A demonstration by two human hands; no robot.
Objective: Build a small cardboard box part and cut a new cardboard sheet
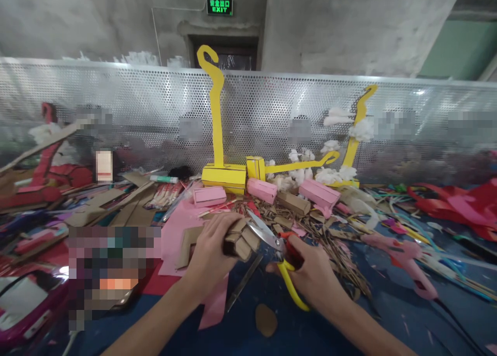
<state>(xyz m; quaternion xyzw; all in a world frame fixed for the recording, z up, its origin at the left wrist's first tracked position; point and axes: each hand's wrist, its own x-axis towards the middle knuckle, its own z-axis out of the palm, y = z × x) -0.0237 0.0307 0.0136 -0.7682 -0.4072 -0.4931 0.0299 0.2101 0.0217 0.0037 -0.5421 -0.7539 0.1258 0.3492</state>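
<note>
My left hand [213, 250] grips a small brown cardboard block [243, 240] made of folded faces, its end turned toward me. In my right hand [314, 265] is a pair of scissors [289, 263] with red and yellow handles. The blades stand parted at the block's right side; I cannot tell whether they touch it. Pink paper [176, 242] and a brown cardboard piece [188, 247] lie under and beside my left hand. Just behind are pink-covered blocks [262, 189] and a yellow block with a tall hooked strip [217, 123].
A pink hot glue gun [407, 257] lies at right, its cord running toward me. Cardboard scraps [341, 257] are heaped beyond the scissors. A metal ruler [244, 283] and round cardboard piece [266, 320] lie in front. A perforated metal panel [155, 113] closes off the back.
</note>
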